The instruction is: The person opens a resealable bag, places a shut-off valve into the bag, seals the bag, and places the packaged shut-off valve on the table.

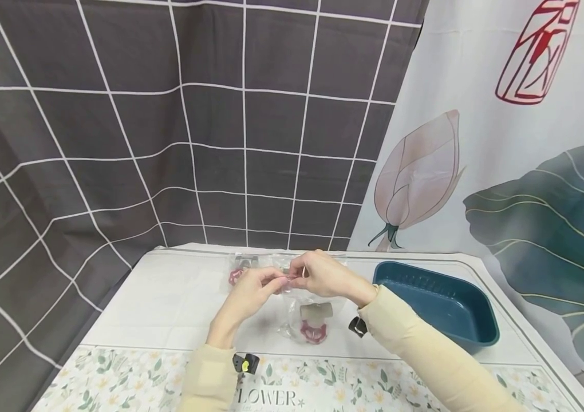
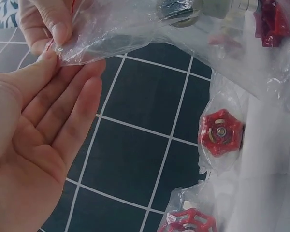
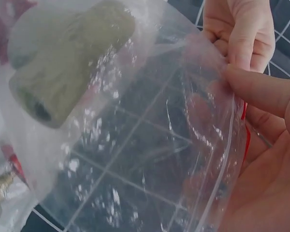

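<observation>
Both hands pinch the top edge of a clear zip bag (image 3: 135, 159) with a red strip along its opening. Thumb and finger of my left hand (image 1: 248, 294) grip one part of the edge, its other fingers extended in the left wrist view. Close beside it, my right hand (image 1: 325, 277) pinches the same edge. Inside the bag lies a valve (image 1: 316, 312) with a dull greenish-grey body and a red handwheel (image 1: 314, 332). Whether the zip is sealed I cannot tell.
Behind the hands, more bagged valves with red handwheels (image 2: 221, 133) lie on the white table (image 1: 168, 297). A dark teal basin (image 1: 446, 303) stands on the right. A floral mat (image 1: 132, 372) covers the front, and a dark gridded curtain (image 1: 271, 171) hangs behind.
</observation>
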Demonstrator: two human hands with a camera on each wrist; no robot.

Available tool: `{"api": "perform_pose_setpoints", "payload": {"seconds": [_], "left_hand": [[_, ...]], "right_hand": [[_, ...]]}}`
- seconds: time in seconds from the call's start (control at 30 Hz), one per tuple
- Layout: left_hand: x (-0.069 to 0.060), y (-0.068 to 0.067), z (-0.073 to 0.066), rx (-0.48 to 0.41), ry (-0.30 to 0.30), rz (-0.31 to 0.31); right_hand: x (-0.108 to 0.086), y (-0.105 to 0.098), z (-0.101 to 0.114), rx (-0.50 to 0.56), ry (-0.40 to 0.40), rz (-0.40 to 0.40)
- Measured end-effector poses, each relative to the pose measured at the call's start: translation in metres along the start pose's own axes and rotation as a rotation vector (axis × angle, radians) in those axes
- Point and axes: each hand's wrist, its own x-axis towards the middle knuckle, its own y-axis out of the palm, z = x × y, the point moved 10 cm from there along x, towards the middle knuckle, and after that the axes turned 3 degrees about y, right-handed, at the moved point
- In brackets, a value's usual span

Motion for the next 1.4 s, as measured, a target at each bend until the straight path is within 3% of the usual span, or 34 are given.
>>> {"api": "perform_pose_setpoints", "payload": {"seconds": [0.3, 0.43, 0.8, 1.13, 1.4], "left_hand": [[0.002, -0.002, -0.004, 0.058, 0.05, -0.05], [0.001, -0.003, -0.003, 0.056, 0.043, -0.055], [-0.001, -0.002, -0.003, 0.019, 0.013, -0.024], [-0.002, -0.004, -0.001, -0.002, 0.004, -0.015], [-0.001, -0.003, -0.002, -0.026, -0.002, 0.0]], "right_hand": [[0.003, -0.001, -0.003, 0.002, 0.034, -0.036], [0.001, -0.003, -0.006, 0.005, 0.032, -0.023], [-0.001, -0.001, -0.01, 0.06, 0.028, 0.013], [-0.001, -0.002, -0.013, 0.039, 0.009, 0.067], [-0.002, 0.0, -0.011, 0.092, -0.04, 0.083]]}}
